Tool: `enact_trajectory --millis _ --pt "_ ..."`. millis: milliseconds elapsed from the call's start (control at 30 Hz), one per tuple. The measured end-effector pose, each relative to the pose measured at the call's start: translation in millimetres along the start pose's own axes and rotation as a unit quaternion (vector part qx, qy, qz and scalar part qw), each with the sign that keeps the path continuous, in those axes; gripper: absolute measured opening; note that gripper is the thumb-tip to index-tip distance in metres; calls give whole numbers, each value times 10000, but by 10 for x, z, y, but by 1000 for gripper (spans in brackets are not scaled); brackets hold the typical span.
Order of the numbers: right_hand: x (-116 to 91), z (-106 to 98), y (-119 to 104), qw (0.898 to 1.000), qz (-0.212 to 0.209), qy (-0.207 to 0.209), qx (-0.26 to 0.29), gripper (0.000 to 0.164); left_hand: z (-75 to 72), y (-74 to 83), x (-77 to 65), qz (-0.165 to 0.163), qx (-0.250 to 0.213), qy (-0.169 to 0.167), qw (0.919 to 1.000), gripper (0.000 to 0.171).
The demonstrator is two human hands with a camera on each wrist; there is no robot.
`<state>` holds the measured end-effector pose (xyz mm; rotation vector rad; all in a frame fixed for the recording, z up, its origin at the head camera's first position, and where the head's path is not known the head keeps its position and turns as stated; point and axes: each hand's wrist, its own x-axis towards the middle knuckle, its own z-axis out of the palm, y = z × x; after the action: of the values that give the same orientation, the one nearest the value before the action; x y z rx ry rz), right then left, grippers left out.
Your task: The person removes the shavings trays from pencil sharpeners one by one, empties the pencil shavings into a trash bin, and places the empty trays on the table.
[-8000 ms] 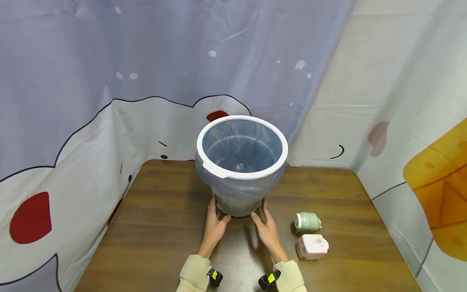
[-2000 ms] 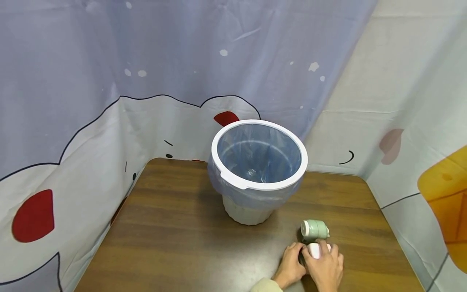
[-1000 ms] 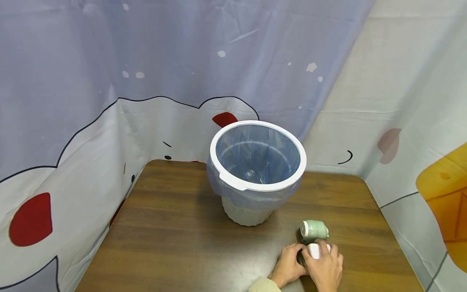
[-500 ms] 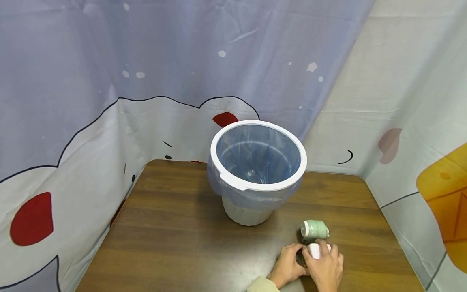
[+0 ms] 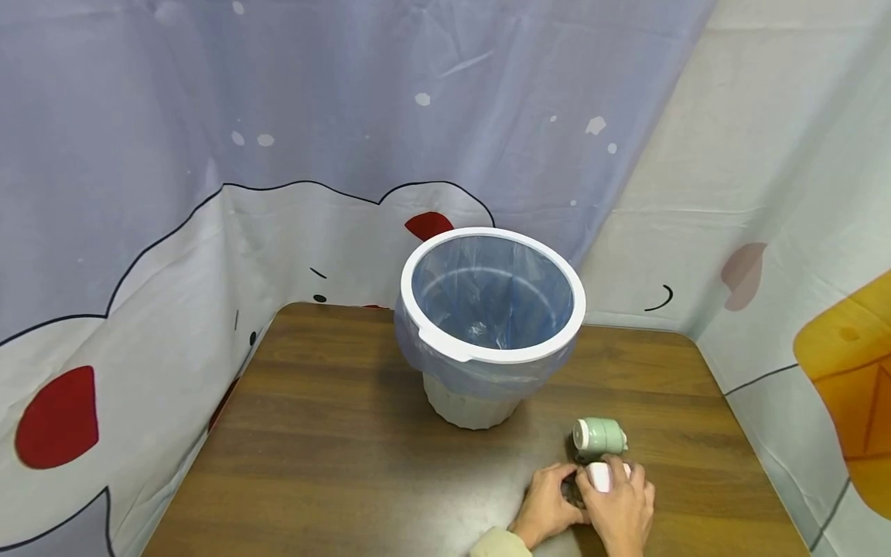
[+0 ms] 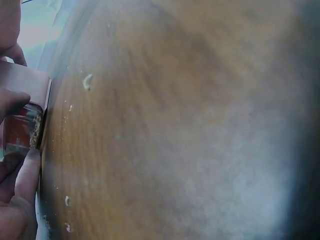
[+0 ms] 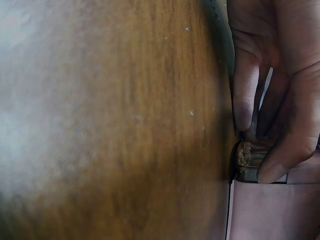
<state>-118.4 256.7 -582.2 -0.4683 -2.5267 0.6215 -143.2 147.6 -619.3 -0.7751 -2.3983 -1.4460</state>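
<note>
At the table's front right, my right hand (image 5: 619, 510) curls over a pink pencil sharpener (image 5: 599, 477) and holds its body from above. My left hand (image 5: 546, 507), left of it, pinches the sharpener's clear drawer (image 6: 20, 131) between thumb and fingers. The drawer stands partly out of the body, and crumbly shavings (image 7: 244, 154) show inside it. A green pencil sharpener (image 5: 600, 437) lies just behind the pink one. Farther back stands a white bin (image 5: 473, 406) with a bluish bag (image 5: 487, 302) lining it, folded over under the white rim ring.
The brown wooden table (image 5: 334, 433) has a few pale specks (image 6: 87, 81) on it near the left hand. Printed cloth (image 5: 334, 93) hangs behind the table and on both sides.
Both hands have left the bin's base and moved right to the pink sharpener; the bin sits slightly farther right in view. Lately the left hand has drawn the drawer a little to the left.
</note>
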Motion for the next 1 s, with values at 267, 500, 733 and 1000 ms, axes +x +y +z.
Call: enact_trajectory --millis 267,500,733,1000 --pt "8 -7 -18 10000 27 -38 7 48 -10 -17 1 142 39 75 9999 52" --pt "2 5 -5 10000 -2 15 10 47 -42 -12 -20 170 -52 113 9998 53" --pt "3 14 3 10000 28 -38 20 47 -47 -15 -27 186 -66 151 9997 55" --pt "6 15 11 10000 34 5 7 47 -57 -22 -29 102 -79 118 9998 55"
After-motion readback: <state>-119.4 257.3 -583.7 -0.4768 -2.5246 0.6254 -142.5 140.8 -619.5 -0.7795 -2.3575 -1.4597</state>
